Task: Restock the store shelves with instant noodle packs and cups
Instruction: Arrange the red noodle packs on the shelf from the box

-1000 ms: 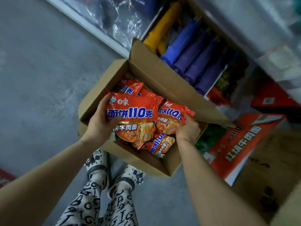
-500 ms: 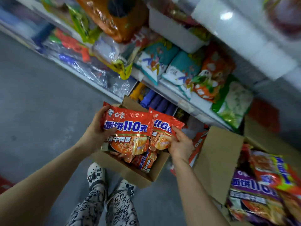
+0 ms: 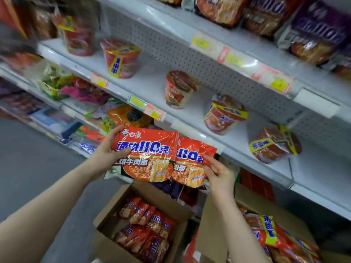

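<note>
you're holding two noodle packs (image 3: 171, 156) just in front of the shelf (image 3: 152, 78), above two open boxes (image 3: 114, 211). both are facing you, tops pointing up. the pair is stretching left to right, dipping slightly rightward.

your left hand (image 3: 106, 156) is gripping the overlapping pack's edge - fingers (image 3: 117, 130) curling round it. your right hand (image 3: 220, 173) is pinching the other's edge.

five cups (image 3: 179, 90) are standing on the shelf.

Print on the red instant noodle packs

The front noodle pack (image 3: 146, 154) reads "白家" at the top, "面饼110克" in large blue-edged characters, and "烧牛肉面" beneath, with the first character covered. The second noodle pack (image 3: 191, 164) shows "110克" and "肉面". The boxed packs (image 3: 152, 223) show "110". The shelf price tags (image 3: 278, 85) are too blurred to read.
</note>
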